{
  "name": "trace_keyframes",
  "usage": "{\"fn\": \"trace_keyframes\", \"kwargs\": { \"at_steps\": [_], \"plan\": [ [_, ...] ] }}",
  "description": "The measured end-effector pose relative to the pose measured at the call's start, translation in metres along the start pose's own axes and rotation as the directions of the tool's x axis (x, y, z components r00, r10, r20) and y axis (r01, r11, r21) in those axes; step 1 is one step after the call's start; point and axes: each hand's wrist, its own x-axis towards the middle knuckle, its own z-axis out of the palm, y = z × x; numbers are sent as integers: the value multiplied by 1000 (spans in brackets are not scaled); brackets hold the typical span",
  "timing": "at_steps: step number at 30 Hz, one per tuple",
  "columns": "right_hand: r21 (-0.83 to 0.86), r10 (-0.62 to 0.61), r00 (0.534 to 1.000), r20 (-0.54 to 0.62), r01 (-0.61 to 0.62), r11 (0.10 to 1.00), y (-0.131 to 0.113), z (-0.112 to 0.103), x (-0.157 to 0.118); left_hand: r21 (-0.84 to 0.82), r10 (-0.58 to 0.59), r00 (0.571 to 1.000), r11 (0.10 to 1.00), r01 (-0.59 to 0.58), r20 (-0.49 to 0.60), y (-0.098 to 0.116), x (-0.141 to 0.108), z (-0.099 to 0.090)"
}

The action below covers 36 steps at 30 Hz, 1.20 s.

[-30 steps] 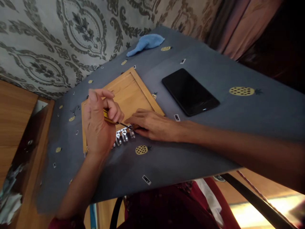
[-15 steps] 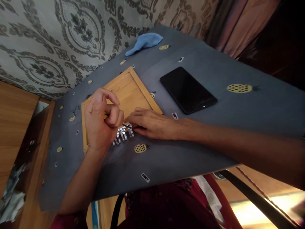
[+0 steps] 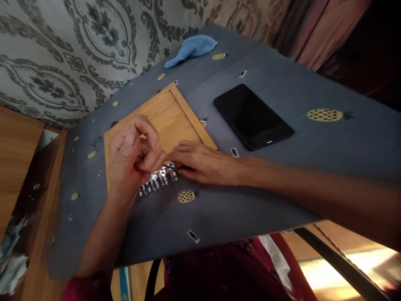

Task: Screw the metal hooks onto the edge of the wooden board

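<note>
A wooden board [image 3: 175, 121] with a raised frame lies on the table, and a row of shiny metal hooks [image 3: 163, 177] runs along its near edge. Above the board, my left hand [image 3: 131, 154] is curled around a screwdriver. The yellow and black handle is mostly hidden in the fingers, and its thin dark shaft [image 3: 169, 166] slants toward the rightmost hook. My right hand [image 3: 200, 163] rests low at that end of the row, fingertips pressed together by the shaft's tip. What they pinch is hidden.
A black smartphone [image 3: 252, 117] lies to the right of the board. A blue cloth [image 3: 192, 49] is crumpled at the back of the grey tablecloth [image 3: 238, 205]. Small metal pieces [image 3: 97, 142] lie left of the board. Patterned curtain [image 3: 103, 42] hangs behind the table.
My left hand has turned slightly and sits a little closer to my right hand, hiding more of the handle. More hooks show below it. The camera view has shifted slightly.
</note>
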Motion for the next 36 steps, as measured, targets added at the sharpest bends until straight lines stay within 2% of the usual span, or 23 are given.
{"fn": "trace_keyframes", "kwargs": {
  "at_steps": [3, 6, 10, 15, 29, 36],
  "plan": [
    [14, -9, 1000, -14, 10, 1000, 1, 1, 0, 20, 27, 979, 1000, -24, -201, 11, -2, 4],
    [-6, -15, 1000, -23, 14, 1000, 1, 2, 0, 65, 19, 917, 998, 8, -398, 19, -3, 8],
    [-29, -6, 1000, -14, 5, 1000, 1, 3, 0, 98, 29, 867, 995, 24, -498, 16, -5, 13],
    [-4, 2, 1000, -10, -2, 1000, 0, 2, 0, 118, 49, 863, 993, 12, -504, 7, -7, 18],
    [1, 12, 1000, 9, -12, 1000, 0, 2, 1, 119, 55, 854, 993, 8, -518, 2, -10, 19],
    [33, 10, 1000, 25, -11, 999, -1, -1, 1, 139, 110, 887, 989, -52, -448, -1, -12, 21]
  ]
}}
